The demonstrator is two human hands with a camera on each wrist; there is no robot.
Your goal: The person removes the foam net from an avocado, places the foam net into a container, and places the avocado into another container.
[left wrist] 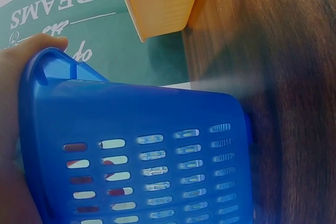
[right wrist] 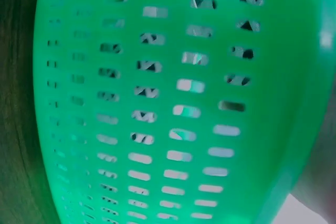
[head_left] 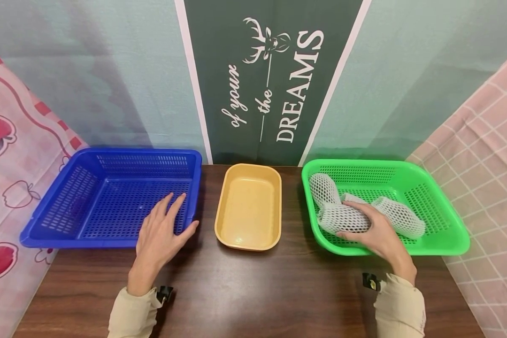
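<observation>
Worktop (head_left: pixel 253 291): dk brown wood, 3 containers in a row on it.
Wall cloth (head_left: pixel 152 108): behind, pale green w/ dk green strip, white deer + "DREAMS" lettering running sideways.
Side cloths: apple print (head_left: pixel 19 192) on L, pink grid (head_left: pixel 481 155) on R.
Yellow tray (head_left: pixel 249 209): mid, btwn both baskets, apart from each.
Blue basket (head_left: pixel 88 244): L end, slotted walls.
Green basket (head_left: pixel 426 249): R end; its wall blocks R wrist view of the contents.
White net bundles: all in green basket. Back-L bundle (head_left: pixel 324 188) tilted, front-L bundle (head_left: pixel 338 218) just beside it, R bundle (head_left: pixel 399 217) lying past the R hand (head_left: pixel 380 232).
Hard to see: what's in the nets; bit of another net behind R fingers, mostly covered; R wrist view blurry, just a sliver of hand; L wrist view cuts hand off at edge.
L hand (head_left: pixel 158 237): fingers loosely spread over blue basket's near R corner, thumb by rim, no grip; contact unclear.
R hand: thumb + fingers curled round front-L bundle, gripping it.
</observation>
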